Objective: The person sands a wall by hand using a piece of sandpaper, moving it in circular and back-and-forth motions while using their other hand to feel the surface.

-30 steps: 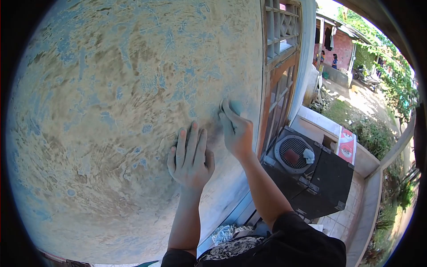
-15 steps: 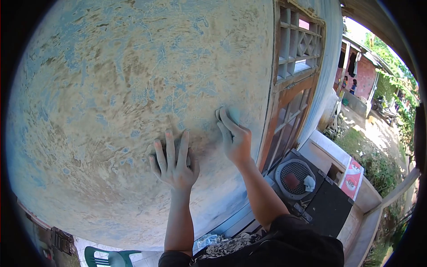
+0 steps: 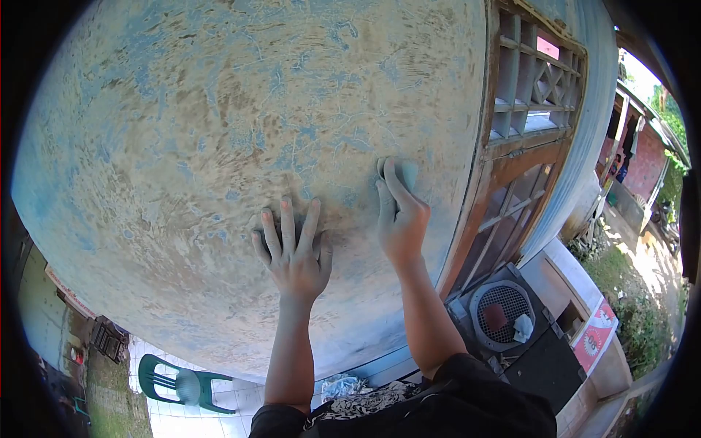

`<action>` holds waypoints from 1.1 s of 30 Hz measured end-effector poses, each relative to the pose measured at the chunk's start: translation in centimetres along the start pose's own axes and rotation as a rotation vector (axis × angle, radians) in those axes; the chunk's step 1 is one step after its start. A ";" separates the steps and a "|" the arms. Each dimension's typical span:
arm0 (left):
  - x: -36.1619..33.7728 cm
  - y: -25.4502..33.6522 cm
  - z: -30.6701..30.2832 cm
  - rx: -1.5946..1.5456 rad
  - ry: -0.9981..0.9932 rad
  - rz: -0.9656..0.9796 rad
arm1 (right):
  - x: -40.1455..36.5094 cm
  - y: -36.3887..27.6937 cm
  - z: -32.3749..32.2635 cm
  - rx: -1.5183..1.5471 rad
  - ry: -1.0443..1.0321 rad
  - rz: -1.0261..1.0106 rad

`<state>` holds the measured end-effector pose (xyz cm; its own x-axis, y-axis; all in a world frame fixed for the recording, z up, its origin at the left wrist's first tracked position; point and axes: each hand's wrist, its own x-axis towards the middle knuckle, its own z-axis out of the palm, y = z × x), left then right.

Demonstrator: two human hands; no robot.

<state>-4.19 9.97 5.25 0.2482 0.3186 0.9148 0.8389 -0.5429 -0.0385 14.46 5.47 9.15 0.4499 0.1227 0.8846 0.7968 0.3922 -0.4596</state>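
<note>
A large wall (image 3: pixel 219 131) with worn, patchy blue and beige paint fills most of the view. My left hand (image 3: pixel 298 266) lies flat against its lower middle, fingers spread and dusted grey, holding nothing. To the right of it, my right hand (image 3: pixel 403 228) pinches a small pale green folded piece of sandpaper (image 3: pixel 411 174) and presses it to the wall. My right fingers are dusty too and hide part of the sheet. A darker smudged patch of wall shows between the two hands.
A wooden-framed window (image 3: pixel 504 197) with a lattice top borders the wall on the right. Below it stands a black speaker box (image 3: pixel 544 376) with a round grille and a white crumpled scrap on it. A green plastic chair (image 3: pixel 157 376) stands at lower left on white tiles.
The camera has turned left, so the window and speaker sit further right and more of the green chair shows. Both hands stay at about the same places on the wall.
</note>
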 end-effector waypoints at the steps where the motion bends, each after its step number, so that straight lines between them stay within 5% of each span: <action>1: -0.1 0.0 0.0 -0.013 -0.027 -0.009 | 0.7 -0.4 0.0 0.007 -0.003 -0.001; 7: -0.5 0.6 0.2 -0.021 -0.059 -0.039 | -2.7 -0.7 0.3 0.054 -0.017 0.079; 9: -0.6 0.7 0.1 -0.023 -0.069 -0.047 | -4.6 0.5 0.3 0.042 -0.024 -0.031; 18: -0.4 0.5 -0.2 -0.010 -0.074 0.029 | 0.7 -0.3 -0.1 0.088 0.054 0.057; 24: -0.5 0.3 -0.2 -0.027 -0.071 0.041 | -6.4 1.1 0.9 -0.001 0.006 -0.017; 31: -0.6 0.3 -0.1 -0.044 -0.051 0.043 | 0.8 -1.4 0.7 0.034 0.116 -0.032; 33: -0.6 0.3 -0.1 -0.056 -0.039 0.047 | -1.2 -2.1 0.2 0.006 -0.006 0.126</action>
<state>-4.13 9.57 4.75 0.3056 0.3211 0.8964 0.7978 -0.6002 -0.0571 12.16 4.71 9.07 0.5442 0.1765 0.8202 0.7315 0.3790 -0.5669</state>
